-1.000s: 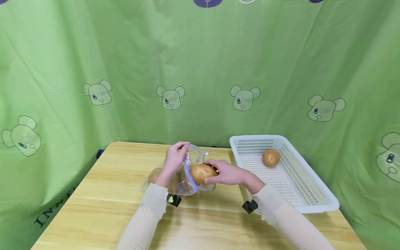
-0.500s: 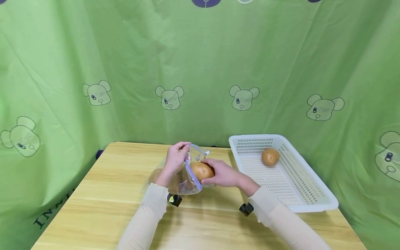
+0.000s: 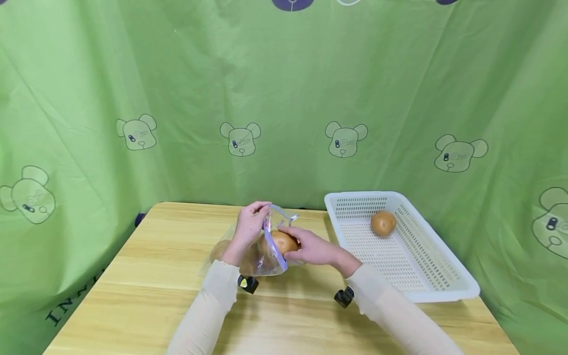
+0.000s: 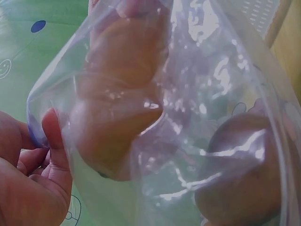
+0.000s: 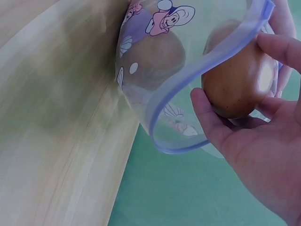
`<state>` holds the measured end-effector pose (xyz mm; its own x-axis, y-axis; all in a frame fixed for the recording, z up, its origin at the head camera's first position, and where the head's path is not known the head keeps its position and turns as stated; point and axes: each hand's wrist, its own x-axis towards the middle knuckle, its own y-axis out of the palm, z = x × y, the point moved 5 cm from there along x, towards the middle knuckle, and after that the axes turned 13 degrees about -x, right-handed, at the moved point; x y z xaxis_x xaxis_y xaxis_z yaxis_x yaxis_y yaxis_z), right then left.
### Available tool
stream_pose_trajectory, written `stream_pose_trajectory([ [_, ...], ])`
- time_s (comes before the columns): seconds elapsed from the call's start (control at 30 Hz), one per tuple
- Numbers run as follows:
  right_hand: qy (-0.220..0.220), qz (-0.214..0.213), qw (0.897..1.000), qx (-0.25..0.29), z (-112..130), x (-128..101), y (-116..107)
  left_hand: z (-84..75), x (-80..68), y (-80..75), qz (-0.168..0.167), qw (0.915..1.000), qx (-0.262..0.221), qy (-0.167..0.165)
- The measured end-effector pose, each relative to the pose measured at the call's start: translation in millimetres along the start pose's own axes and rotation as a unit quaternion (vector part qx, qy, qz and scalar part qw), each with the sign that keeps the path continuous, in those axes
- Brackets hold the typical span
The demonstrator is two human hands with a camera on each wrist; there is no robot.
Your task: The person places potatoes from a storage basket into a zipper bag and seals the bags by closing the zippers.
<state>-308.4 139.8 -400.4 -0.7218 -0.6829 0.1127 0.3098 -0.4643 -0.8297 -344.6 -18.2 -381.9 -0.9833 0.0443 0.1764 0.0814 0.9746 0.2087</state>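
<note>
My left hand pinches the rim of a clear zip bag with a purple edge, keeping its mouth apart. In the right wrist view, my right hand grips a brown potato from its outer end. That potato is partly inside the bag's mouth, and the purple edge crosses in front of it. Another potato lies within the bag, behind its printed cartoon figures. The left wrist view shows potatoes through the plastic, including one at the right; glare blurs their outlines.
A white perforated basket stands to the right on the wooden table, with a single potato in it. A green curtain with bear prints hangs behind the table.
My right hand has moved left with the potato, taking it deeper into the bag's mouth. The left hand stays at the rim; the purple edge has shifted slightly right.
</note>
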Motion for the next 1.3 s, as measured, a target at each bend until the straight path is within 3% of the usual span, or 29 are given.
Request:
stream_pose_trajectory([
  [0.23, 0.019, -0.015, 0.999, 0.037, -7.5, 5.7, 4.7, 3.9, 3.0, -2.6, -0.013, 0.9998, 0.015, 0.006],
  [0.47, -0.004, -0.039, 0.999, 0.038, -12.4, 9.9, 9.5, -0.7, -0.3, -2.7, 0.002, 0.9999, 0.006, -0.012],
  [0.7, -0.028, -0.023, 0.998, 0.047, -8.5, 10.7, 12.2, -2.0, -1.2, -2.8, 0.007, 1.0, -0.002, -0.005],
  [1.0, -0.005, -0.011, 0.997, 0.072, -9.9, 12.9, 16.0, 4.1, 2.6, -3.2, -0.007, 0.9996, 0.016, 0.023],
  [1.3, 0.014, -0.049, 0.999, 0.004, -10.4, 13.0, 9.6, 3.5, 2.0, -3.1, -0.01, 0.9999, 0.003, 0.006],
])
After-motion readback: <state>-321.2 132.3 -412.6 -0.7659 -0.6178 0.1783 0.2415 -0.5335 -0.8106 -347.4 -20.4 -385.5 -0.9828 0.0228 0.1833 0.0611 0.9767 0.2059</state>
